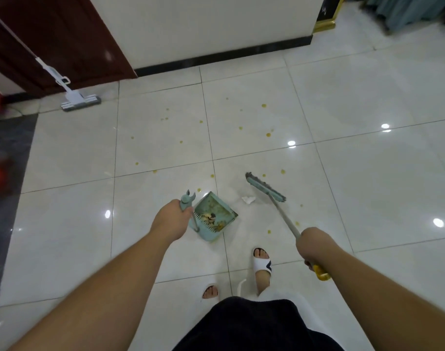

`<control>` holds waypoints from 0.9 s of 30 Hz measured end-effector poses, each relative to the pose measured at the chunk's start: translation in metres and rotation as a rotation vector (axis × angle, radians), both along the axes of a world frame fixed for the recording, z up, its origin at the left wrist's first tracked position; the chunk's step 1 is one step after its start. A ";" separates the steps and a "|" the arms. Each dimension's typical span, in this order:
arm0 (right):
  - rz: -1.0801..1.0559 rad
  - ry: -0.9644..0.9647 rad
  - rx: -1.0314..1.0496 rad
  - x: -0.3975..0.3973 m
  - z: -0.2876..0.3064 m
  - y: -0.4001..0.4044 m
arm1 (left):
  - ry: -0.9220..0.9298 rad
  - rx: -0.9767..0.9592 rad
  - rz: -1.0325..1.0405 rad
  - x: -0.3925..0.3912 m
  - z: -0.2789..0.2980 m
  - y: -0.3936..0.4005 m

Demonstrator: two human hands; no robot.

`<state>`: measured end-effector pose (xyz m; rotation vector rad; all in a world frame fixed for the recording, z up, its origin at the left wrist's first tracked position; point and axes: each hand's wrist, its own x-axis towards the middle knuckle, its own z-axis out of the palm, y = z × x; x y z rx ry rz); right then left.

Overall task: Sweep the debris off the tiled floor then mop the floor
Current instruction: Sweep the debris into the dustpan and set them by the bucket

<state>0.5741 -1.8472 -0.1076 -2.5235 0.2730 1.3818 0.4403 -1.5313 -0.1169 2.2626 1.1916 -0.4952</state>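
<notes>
Left hand point(171, 219): grip closed round the top of the dustpan handle point(186, 201), a teal forked cap showing above the fist. Dustpan point(214, 216), teal, sits on the floor point(368, 188) just ahead of the feet, mouth facing up and right; brownish scraps lie inside near its comb teeth.

Right hand point(315, 245): grip closed round the broom shaft, yellow end of the handle point(320, 272) sticking out below the fist. Broom point(265, 187) head, teal with grey bristles, rests on the tile to the right of the pan, angled, apart from it.

Crumpled white paper point(248, 199) lies between pan mouth and broom head, close to both, touching neither as far as can be told.

Yellow spots point(268, 134) scattered across the tiles ahead, from near the pan out toward the wall; a few by the broom shaft.

Mop point(80, 101), white with flat head, rests on the floor at far left, its pole leaning up toward the dark red door point(51, 34).

Feet in white slides point(262, 262), dark shorts at bottom edge.
</notes>
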 end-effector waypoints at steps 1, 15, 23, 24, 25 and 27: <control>0.010 -0.001 0.004 0.010 -0.002 -0.005 | 0.010 0.011 -0.015 0.012 0.000 -0.006; 0.055 -0.009 -0.052 0.087 -0.045 -0.023 | 0.077 -0.011 -0.096 0.104 -0.043 -0.053; 0.300 0.066 -0.061 0.068 -0.060 -0.013 | 0.097 -0.039 -0.085 0.110 -0.062 -0.067; 0.331 0.094 -0.057 0.064 -0.061 -0.012 | 0.099 -0.038 -0.084 0.109 -0.062 -0.067; 0.348 0.124 -0.039 0.061 -0.061 -0.011 | 0.103 -0.039 -0.084 0.109 -0.061 -0.067; 0.401 0.164 -0.037 0.055 -0.060 -0.012 | 0.106 -0.046 -0.082 0.106 -0.062 -0.067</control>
